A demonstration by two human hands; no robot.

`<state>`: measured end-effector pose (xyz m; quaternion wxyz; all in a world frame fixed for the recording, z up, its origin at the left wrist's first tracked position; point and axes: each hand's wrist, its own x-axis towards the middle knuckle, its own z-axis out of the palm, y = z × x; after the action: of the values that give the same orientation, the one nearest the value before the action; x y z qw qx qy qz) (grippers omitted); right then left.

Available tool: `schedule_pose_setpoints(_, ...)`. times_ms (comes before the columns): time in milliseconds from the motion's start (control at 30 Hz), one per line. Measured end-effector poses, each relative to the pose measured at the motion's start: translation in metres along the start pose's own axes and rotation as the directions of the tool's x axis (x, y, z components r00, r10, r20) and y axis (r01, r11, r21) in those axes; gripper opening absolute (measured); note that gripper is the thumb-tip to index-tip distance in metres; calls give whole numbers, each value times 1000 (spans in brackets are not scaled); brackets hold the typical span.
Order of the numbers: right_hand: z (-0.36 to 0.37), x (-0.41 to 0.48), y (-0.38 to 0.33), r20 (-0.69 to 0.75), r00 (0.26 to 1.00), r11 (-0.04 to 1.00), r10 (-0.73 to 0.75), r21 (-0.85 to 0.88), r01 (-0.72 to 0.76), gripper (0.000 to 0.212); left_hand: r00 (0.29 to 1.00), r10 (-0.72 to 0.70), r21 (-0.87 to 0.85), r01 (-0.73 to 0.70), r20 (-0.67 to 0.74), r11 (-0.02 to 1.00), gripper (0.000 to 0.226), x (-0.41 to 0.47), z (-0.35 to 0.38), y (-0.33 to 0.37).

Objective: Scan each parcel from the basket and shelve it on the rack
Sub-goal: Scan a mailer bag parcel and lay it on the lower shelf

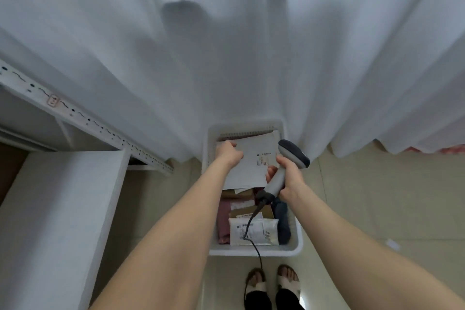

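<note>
Mid scan step, by the look: holding white parcel [254, 151] at its far edge with left hand [227, 153], over the basket [254, 251]; clamping scanner [293, 153] in right hand [289, 178], beside the label [263, 158]. Next: aim head at barcode, trigger, then shelve on rack [75, 118] at left

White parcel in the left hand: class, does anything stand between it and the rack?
Nothing visible does. The left hand grips the white parcel over the basket, and the rack stands to the left across the floor; only the basket's low wall lies beneath that path.
</note>
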<state>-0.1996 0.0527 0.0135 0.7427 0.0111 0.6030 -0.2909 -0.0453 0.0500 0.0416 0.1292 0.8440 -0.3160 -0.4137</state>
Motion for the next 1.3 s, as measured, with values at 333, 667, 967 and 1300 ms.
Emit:
schedule_pose_setpoints(333, -61, 202, 63, -131, 991, 997, 38, -61, -46, 13, 992, -82, 150, 68, 91, 986, 48, 143, 142, -103)
schedule_pose_setpoints(667, -75, 363, 116, -63, 996, 976, 60, -203, -72, 50, 990, -100, 260, 72, 95, 963, 54, 264, 240, -204)
schedule_pose_setpoints(967, -57, 402, 125, -59, 998, 990, -34, -136, 26, 41, 997, -81, 271, 77, 5, 960, 53, 290, 258, -227)
schedule_pose_setpoints(1300, -13, 302, 84, 55, 961, 894, -272, -354, 274, 37, 987, 108, 459, -41, -119, 887, 47, 229, 189, -170)
